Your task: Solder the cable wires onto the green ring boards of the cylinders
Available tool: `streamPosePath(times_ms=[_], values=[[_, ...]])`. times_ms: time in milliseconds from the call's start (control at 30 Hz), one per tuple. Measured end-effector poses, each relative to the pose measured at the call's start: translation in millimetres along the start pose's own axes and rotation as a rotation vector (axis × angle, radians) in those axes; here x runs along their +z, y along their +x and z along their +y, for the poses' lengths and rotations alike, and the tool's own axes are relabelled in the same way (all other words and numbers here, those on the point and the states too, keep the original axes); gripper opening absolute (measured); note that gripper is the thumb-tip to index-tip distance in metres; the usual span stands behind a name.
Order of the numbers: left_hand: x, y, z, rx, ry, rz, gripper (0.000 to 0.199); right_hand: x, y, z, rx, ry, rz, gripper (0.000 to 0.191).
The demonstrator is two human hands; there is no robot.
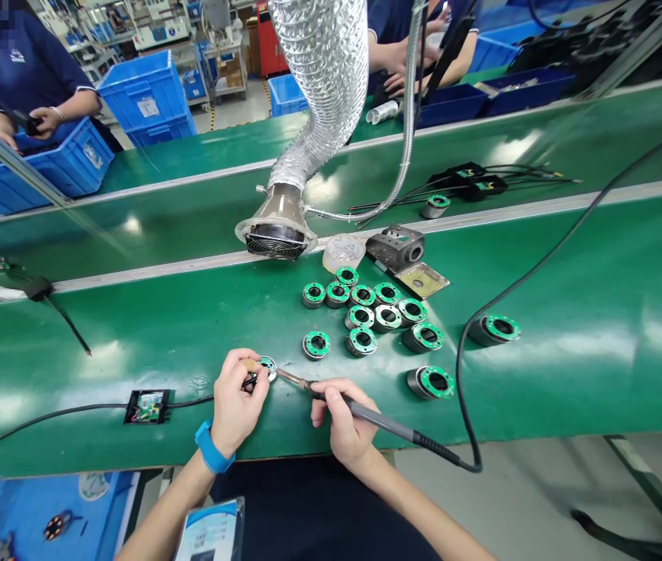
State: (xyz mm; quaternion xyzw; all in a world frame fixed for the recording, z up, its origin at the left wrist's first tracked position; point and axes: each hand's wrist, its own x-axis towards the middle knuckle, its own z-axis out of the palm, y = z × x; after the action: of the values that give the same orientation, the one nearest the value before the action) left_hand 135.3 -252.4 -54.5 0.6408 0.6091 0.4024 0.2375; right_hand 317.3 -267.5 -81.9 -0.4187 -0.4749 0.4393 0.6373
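My right hand [347, 421] is closed around the grey handle of a soldering iron [386, 423]. The iron's metal tip reaches left to a small round part with a circuit board [269, 366], at the fingers of my left hand [238, 401]. That hand is closed in a pinch on the end of a black cable [191, 402]; its fingers partly cover the round part. The cable runs left to a small black case with an exposed green circuit board [149, 407]. Whether the tip touches the part cannot be made out.
Several metal rings topped with green boards [362, 341] stand right of centre. Behind them are a soldering iron stand [404, 253] and a roll of tape [343, 252]. A fume duct [278, 226] hangs above the bench. The iron's cord [464, 382] loops at right. Two people work across.
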Motion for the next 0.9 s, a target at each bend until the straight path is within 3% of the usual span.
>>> streamPosePath(times_ms=[133, 400, 900], values=[[-0.8, 0.2, 1.6, -0.007, 0.005, -0.01, 0.015, 0.1, 0.9, 1.8, 0.035, 0.058, 0.061, 0.025], [-1.6, 1.6, 3.9, -0.006, 0.028, -0.013, 0.017, -0.4, 1.9, 2.5, 0.059, 0.031, 0.059, 0.029], [-3.1, 6.2, 5.7, 0.01, 0.061, -0.026, 0.016, 3.2, 5.7, 2.2, 0.128, 0.083, -0.016, 0.028]])
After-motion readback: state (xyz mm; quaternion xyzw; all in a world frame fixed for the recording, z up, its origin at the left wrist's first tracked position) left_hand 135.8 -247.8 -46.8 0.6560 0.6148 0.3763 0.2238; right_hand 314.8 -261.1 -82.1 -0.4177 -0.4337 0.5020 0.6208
